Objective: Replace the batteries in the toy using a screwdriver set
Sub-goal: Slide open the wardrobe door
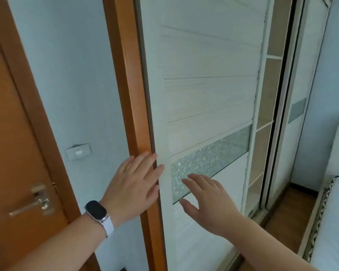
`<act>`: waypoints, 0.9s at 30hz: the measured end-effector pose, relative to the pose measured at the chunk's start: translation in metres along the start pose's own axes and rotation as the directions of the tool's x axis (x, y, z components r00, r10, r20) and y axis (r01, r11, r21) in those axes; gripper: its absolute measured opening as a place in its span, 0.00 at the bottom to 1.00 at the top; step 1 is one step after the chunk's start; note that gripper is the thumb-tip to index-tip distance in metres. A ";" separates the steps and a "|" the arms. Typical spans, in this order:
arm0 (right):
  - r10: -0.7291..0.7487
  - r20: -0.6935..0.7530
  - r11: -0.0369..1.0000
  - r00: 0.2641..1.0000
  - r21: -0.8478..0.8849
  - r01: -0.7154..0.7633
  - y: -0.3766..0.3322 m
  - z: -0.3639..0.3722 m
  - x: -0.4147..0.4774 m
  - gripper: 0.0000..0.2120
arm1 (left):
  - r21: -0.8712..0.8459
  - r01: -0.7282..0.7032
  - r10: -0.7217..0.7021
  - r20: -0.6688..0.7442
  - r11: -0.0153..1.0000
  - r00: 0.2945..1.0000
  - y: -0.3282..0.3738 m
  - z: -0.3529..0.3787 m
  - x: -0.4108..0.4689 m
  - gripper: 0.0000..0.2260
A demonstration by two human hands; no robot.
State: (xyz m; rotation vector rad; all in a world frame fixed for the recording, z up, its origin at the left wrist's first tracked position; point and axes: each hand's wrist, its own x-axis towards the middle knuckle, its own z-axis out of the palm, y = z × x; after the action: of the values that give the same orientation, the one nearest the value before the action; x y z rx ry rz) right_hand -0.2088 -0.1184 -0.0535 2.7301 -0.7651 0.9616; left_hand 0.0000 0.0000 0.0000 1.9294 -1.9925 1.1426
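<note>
No toy, batteries or screwdriver set are in view. A white sliding wardrobe door [207, 98] with a frosted glass strip [213, 153] fills the middle. My left hand [133, 184], with a black wristband on a white strap, lies flat with fingers spread at the door's left edge, beside the orange wooden frame [129, 85]. My right hand [205, 200] is spread open over the lower door panel, fingertips at the glass strip. Neither hand holds anything.
An orange room door [12, 153] with a metal lever handle [35, 200] stands at the left. A white wall switch [78, 153] sits between it and the wardrobe. Right of the sliding door are open wardrobe shelves [266, 114], wooden floor and a white bed [333, 222].
</note>
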 end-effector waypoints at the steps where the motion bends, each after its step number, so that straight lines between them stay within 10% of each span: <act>1: -0.012 -0.023 1.000 1.000 0.022 0.012 0.004 -0.001 0.008 0.24 | 0.016 -0.002 0.002 -0.018 1.000 1.000 -0.006 -0.001 0.010 0.21; 27: -0.083 -0.621 0.945 0.779 0.199 0.259 0.003 0.086 0.157 0.27 | 0.238 -0.292 0.375 -0.496 0.926 0.783 -0.107 0.042 0.091 0.20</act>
State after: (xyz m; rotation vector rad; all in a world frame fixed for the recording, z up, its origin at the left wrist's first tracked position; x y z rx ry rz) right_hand -0.0589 -0.2120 -0.0237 2.3682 -0.2640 1.8763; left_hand 0.0985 -0.0859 0.0679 1.1195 -1.9973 1.7298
